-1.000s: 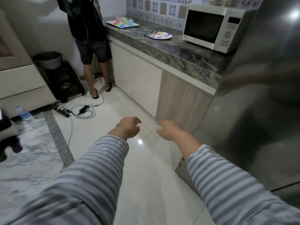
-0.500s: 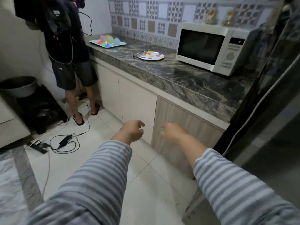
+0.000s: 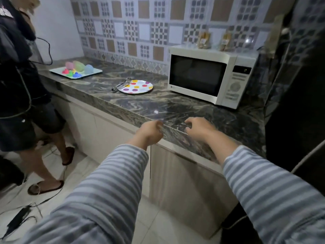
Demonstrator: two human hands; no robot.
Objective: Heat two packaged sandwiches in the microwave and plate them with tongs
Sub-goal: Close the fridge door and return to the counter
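The white microwave (image 3: 212,76) stood on the dark marble desk (image 3: 144,103) against the tiled wall, with its door shut. Its window was dark, so what was inside could not be seen. Two packaged sandwiches (image 3: 204,40) stood on top of the microwave, blurry and hard to make out. Left of the microwave lay a round plate (image 3: 136,86) with colored dots. The metal tongs (image 3: 121,84) rested on the plate's left rim, their long side running from the plate out toward the left and the desk's front edge.

Nearer than the microwave, at the desk's front edge, the left hand (image 3: 149,132) was curled with its fingers together, holding nothing. The right hand (image 3: 198,128) hovered with bent fingers a little apart, also holding nothing. Both sleeves were striped. Far left of the microwave another person (image 3: 22,95) stood, cut off by the picture's edge.
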